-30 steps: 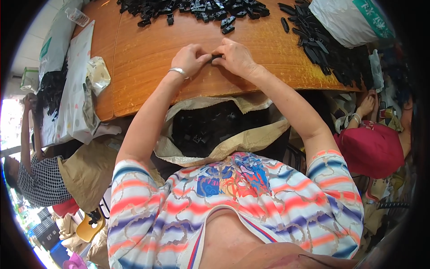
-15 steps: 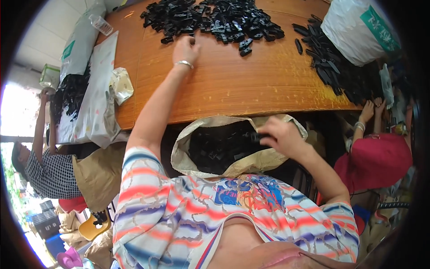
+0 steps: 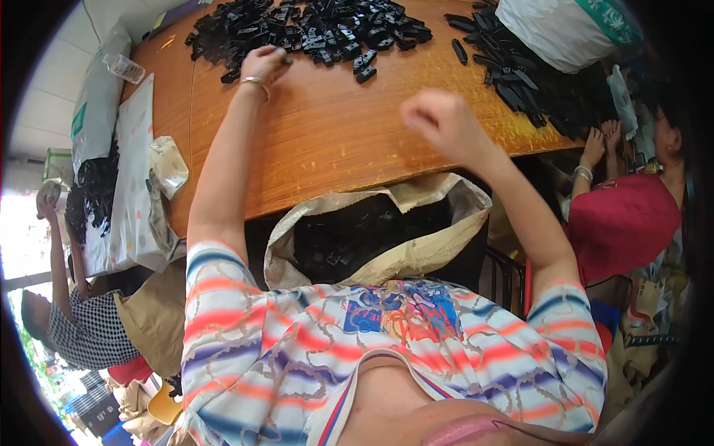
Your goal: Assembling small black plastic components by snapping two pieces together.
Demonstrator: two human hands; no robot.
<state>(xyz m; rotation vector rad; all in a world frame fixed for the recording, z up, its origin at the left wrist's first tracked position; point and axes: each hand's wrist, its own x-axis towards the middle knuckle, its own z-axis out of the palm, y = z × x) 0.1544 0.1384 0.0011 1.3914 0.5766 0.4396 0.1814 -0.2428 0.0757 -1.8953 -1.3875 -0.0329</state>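
Observation:
At the near edge of a heap of small black plastic pieces [image 3: 338, 33], my left hand [image 3: 264, 65] is closed, with a dark bit of a black plastic piece showing at its fingertips. My right hand [image 3: 445, 125] hangs over the right half of the wooden table [image 3: 320, 141], its fingers bent and smeared by motion; whether anything is in them I cannot make out. Against my front, below the table edge, an open woven sack [image 3: 416, 256] holds many black pieces [image 3: 349, 238].
Longer black parts [image 3: 513, 82] and a stuffed white bag [image 3: 554, 33] lie on the right, beside a co-worker in red [image 3: 628, 223]. Plastic sheeting [image 3: 134, 171], a clear packet [image 3: 169, 165] and a clear bottle [image 3: 124, 68] are left. Another person [image 3: 93, 331] sits far left.
My right hand, which held a black piece over the sack's mouth, has moved up and forward over the table. My left hand stays by the heap while the whole view has shifted.

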